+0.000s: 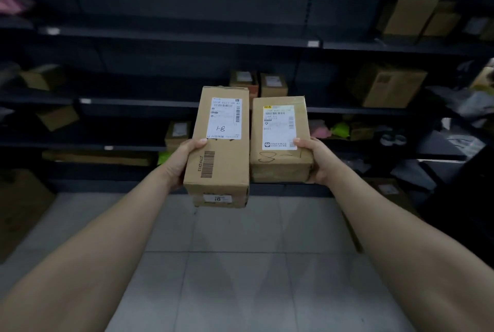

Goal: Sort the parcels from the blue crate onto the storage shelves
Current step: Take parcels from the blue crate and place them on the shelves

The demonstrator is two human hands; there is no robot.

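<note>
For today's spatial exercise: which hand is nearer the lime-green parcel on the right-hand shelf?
Right. The right hand holds a box just left of the lime-green parcel; the left hand sits farther left.

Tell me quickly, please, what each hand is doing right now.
Left hand: closed on the taller brown cardboard parcel marked 1-8.
Right hand: closed on the shorter brown cardboard parcel with a white label.

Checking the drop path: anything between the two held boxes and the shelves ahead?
Nothing visible. The left hand holds the taller box, the right hand the shorter box; only open air and floor separate them from the shelves.
</note>
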